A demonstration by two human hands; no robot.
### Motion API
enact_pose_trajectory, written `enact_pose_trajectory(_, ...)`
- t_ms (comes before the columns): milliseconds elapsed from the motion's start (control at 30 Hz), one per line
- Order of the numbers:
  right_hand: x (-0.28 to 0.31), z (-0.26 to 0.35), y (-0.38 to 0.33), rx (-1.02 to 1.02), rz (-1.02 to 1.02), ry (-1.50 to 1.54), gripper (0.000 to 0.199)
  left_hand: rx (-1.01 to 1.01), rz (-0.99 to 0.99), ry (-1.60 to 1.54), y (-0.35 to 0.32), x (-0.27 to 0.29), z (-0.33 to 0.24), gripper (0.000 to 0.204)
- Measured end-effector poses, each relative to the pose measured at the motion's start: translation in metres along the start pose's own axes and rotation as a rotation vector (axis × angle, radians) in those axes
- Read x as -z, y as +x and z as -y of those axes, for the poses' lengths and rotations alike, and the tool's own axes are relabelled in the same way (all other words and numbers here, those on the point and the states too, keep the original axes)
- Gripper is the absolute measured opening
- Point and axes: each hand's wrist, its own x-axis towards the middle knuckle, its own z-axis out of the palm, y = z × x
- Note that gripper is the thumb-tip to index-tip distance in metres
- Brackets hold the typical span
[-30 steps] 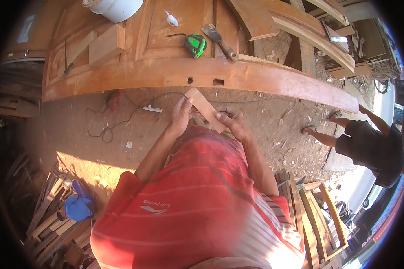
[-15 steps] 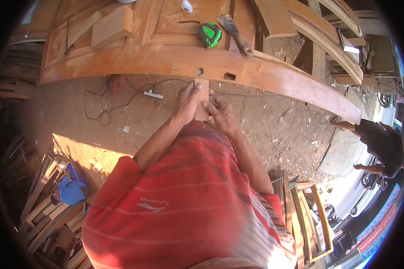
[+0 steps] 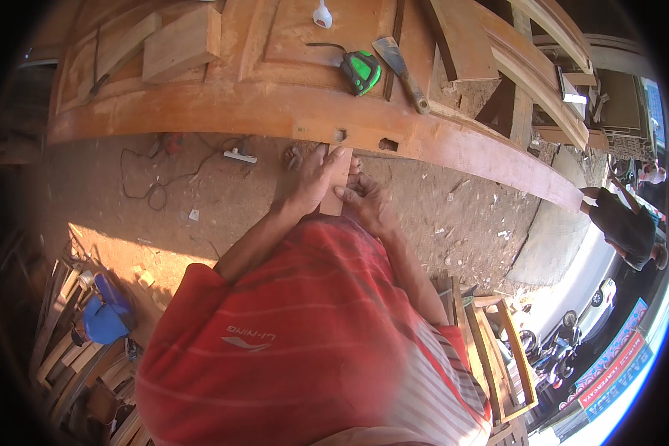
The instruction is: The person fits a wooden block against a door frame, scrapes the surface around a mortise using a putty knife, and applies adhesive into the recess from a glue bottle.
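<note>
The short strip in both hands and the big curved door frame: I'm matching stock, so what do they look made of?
Strip: apparently bare solid wood, pale tan and matt. Curved door frame: wood too, orange-brown with visible grain and cut mortise holes; probably sanded or lightly finished.

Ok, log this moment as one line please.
left hand: on wooden piece | right hand: gripping same piece | piece: top end at door frame edge | tape measure: lying on door

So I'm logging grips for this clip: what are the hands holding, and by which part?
Both hold a short wooden strip by its lower half, left hand on its left side, right hand at its bottom end.
</note>
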Motion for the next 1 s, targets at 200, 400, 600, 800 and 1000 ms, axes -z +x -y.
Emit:
enact_pose_trajectory(200, 0.033, 0.025, 0.004, 0.017, 0.185, -0.172, 0.034, 0.047, -0.190, 0.102, 0.001, -0.010, 0.004, 0.051)
enact_pose_trajectory(400, 0.077, 0.017, 0.006, 0.137, 0.168, -0.255, 0.035, -0.017, -0.322, 0.123, 0.000, -0.026, 0.009, 0.053)
enact_pose_trajectory(600, 0.106, 0.057, 0.001, 0.076, 0.152, -0.082, 0.027, 0.014, -0.331, 0.136, 0.002, -0.025, 0.004, 0.058)
enact_pose_trajectory(800, 0.102, 0.059, 0.005, 0.101, 0.145, -0.181, 0.032, 0.025, -0.312, 0.037, 0.003, -0.020, 0.009, 0.063)
enact_pose_trajectory(1000, 0.098, 0.063, 0.014, 0.141, 0.086, -0.284, 0.036, -0.017, -0.189, 0.148, 0.008, -0.001, 0.013, 0.064)
